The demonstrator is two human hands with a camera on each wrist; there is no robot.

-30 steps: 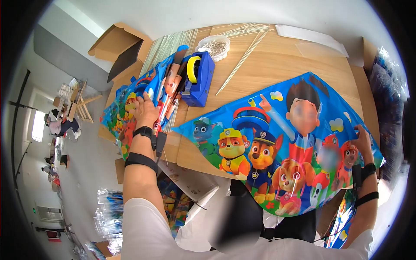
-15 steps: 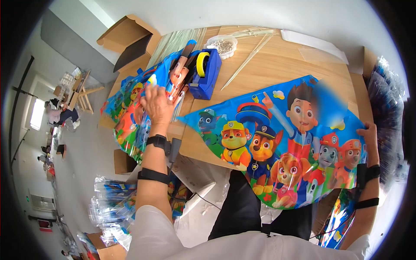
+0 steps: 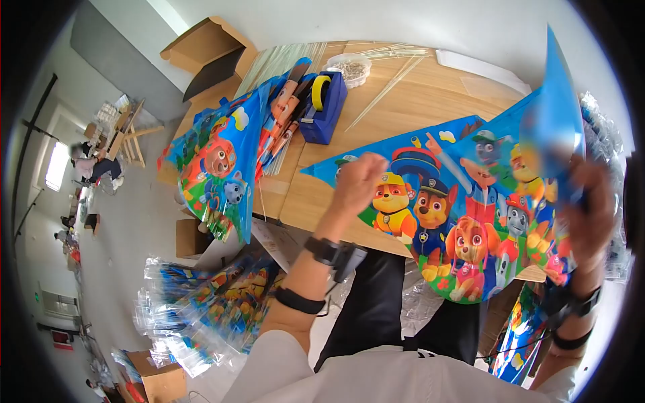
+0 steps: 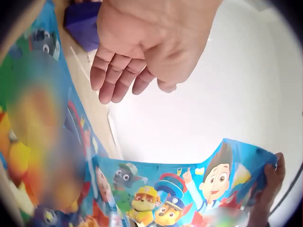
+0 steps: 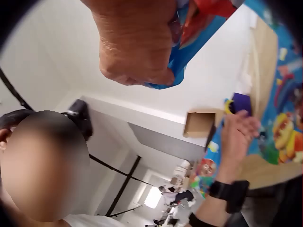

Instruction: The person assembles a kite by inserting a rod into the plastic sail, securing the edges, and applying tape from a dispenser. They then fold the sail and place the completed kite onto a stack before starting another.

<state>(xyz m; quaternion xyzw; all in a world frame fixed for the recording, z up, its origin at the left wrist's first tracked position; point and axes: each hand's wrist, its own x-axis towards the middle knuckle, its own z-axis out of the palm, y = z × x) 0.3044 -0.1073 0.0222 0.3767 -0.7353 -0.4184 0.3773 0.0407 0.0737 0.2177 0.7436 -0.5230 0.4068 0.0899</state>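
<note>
My right hand (image 3: 591, 208), blurred in the head view, grips the edge of a raised blue kite (image 3: 531, 161) printed with cartoon puppies. The right wrist view shows its fingers curled over the blue film (image 5: 175, 75). A matching kite (image 3: 430, 201) lies flat under the raised one, partly covered by it. My left hand (image 3: 359, 185) hovers over the flat kite's left part; in the left wrist view its fingers (image 4: 111, 85) are loosely bent with nothing in them. Further left, more of these printed kites (image 3: 222, 161) lie in a pile, draping over the table edge.
A blue tape dispenser (image 3: 326, 117) with yellow tape stands beside the pile, and a white tub (image 3: 356, 67) of small pieces behind it. Thin rods (image 3: 390, 87) lie across the wooden table (image 3: 322, 188). An open cardboard box (image 3: 205, 50) is at back left; bagged kites (image 3: 201, 316) hang below.
My left hand has left the pile on the left and moved right, over the flat kite. My right hand has lifted a kite by its right side, and it now stands up.
</note>
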